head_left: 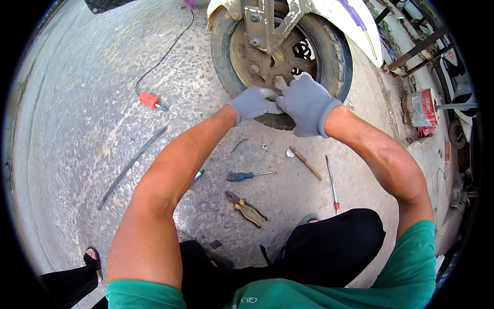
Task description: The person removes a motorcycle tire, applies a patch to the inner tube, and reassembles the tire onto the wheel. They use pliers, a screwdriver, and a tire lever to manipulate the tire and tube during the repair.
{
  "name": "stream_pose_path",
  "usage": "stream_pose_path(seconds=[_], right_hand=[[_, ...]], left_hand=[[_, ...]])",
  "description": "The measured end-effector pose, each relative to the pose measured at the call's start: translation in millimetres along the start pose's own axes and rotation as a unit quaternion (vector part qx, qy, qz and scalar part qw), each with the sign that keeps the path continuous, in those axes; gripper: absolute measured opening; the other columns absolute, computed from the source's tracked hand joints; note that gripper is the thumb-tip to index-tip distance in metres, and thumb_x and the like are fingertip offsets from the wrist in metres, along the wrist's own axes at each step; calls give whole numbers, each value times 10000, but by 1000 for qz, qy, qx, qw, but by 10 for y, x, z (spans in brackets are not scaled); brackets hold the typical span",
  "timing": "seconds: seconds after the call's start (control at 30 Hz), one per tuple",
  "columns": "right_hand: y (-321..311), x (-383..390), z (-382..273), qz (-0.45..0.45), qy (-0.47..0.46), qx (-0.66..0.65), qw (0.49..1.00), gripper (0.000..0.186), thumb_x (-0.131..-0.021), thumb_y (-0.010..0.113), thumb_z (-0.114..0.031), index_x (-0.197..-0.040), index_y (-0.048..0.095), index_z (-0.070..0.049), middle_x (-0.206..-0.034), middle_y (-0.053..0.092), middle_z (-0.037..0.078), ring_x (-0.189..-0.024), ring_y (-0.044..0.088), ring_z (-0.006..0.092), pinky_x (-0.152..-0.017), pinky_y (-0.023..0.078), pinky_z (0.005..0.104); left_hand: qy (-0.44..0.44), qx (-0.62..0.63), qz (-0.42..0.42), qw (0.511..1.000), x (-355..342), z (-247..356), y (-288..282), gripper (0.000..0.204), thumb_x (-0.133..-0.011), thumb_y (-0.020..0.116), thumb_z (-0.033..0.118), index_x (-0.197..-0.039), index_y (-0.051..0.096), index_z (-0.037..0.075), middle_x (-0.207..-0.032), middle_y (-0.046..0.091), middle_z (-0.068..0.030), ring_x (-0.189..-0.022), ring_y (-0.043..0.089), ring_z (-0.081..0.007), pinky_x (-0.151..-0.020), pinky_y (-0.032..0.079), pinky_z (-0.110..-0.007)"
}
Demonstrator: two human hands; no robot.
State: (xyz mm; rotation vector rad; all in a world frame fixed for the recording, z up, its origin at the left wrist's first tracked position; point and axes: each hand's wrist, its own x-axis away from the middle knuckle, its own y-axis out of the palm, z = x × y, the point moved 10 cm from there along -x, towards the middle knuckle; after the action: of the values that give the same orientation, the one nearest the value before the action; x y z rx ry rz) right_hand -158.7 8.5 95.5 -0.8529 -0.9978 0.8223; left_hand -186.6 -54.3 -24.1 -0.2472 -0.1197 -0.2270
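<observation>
Left hand: the left hand, in a grey knit glove, sits at upper centre of the frame, fingers curled against the lower edge of the small black rubber wheel with a rusty gold metal hub; whether it grips anything small I cannot tell.
Right hand: the right hand, also grey-gloved, lies just beside the left, fingers bent over the tyre and reaching the hub spokes; closed onto the wheel's lower rim.
Wheel: at top centre, upright, under a white mudguard.
Floor: rough grey concrete floor carries the tools.
Tools, centre of frame: a dark-handled screwdriver, yellow-and-black pliers, a wooden-handled scraper, a thin red-tipped rod.
Left of frame: a small red plug on a black cable and a long thin dark strip.
Lower left: another person's sandalled foot.
</observation>
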Motion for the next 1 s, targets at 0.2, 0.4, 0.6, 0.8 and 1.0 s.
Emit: stream_pose_path(seconds=[0.2,0.4,0.6,0.8,1.0], right_hand=[[-316,625,110,330,-36,-246,911,582,-817,795,-301,-1326,662,-53,-957,732,126,-876,688,307,-838,520,423],[260,1135,287,333,29,-539,773,442,-940,771,-240,-1332,691,-54,-1071,771,78,-977,723,171,-895,553,334],[1392,1268,515,255,161,-784,542,378,-1017,705,-235,-1319,682,-8,-1117,757,104,-997,707,141,-931,555,307],[3097,2017,493,136,377,-698,593,424,-972,738,-266,-1297,685,1,-1143,743,124,-1010,708,190,-920,554,324],[4136,3035,31,-25,496,-493,714,503,-861,796,-315,-1254,694,-18,-1162,719,200,-1042,717,315,-931,556,382]], left_hand=[[22,226,40,973,78,-1,-179,271,-1019,668,196,-1214,716,15,-1181,744,-65,-1060,693,-138,-998,538,-310],[-79,94,122,985,417,-484,-769,372,-1012,710,321,-1254,720,39,-1097,780,-48,-1017,698,-107,-894,522,-264],[-196,-100,110,969,890,-1174,-1060,334,-986,747,320,-1189,767,55,-1064,783,-9,-893,668,-65,-766,511,-256],[-222,-228,-25,948,1249,-1364,-702,336,-969,751,255,-1197,756,8,-1090,776,-59,-965,702,-150,-901,547,-308],[-267,-223,-38,937,1506,-1574,-662,312,-965,741,247,-1193,768,36,-1107,775,-91,-1004,706,-176,-941,541,-333]])
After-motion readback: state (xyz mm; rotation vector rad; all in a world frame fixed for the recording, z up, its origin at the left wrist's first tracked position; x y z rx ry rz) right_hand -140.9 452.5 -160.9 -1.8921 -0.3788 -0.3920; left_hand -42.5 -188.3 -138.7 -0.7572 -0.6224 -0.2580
